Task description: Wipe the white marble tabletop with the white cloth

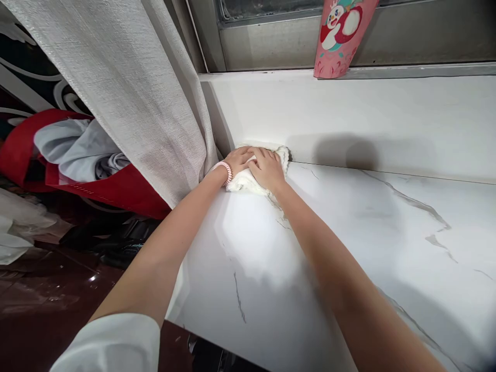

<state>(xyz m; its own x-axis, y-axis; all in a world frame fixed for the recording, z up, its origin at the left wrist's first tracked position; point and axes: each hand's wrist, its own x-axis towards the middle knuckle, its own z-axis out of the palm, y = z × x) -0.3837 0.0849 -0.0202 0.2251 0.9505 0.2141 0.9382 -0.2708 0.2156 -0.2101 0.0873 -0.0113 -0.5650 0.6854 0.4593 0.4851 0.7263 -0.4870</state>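
Observation:
A white fluffy cloth point(248, 182) lies bunched on the white marble-patterned tabletop point(267, 243), against the white wall panel at its back left corner. Both hands rest on it, close together. My left hand point(237, 159), with a pink coiled band on its wrist, lies over the cloth's left part, fingers stretched to the right. Fingers of my right hand point(268, 168) lie flat across the cloth's middle, their tips close to my left fingers. The cloth's underside is hidden.
A light grey curtain point(127, 88) hangs beside the table's left edge, near my left forearm. Behind it sits a red bag point(116, 194) with grey-white clothes point(81, 147). A pink sleeve with a cartoon snowman point(337, 39) stands on the window ledge point(418, 71).

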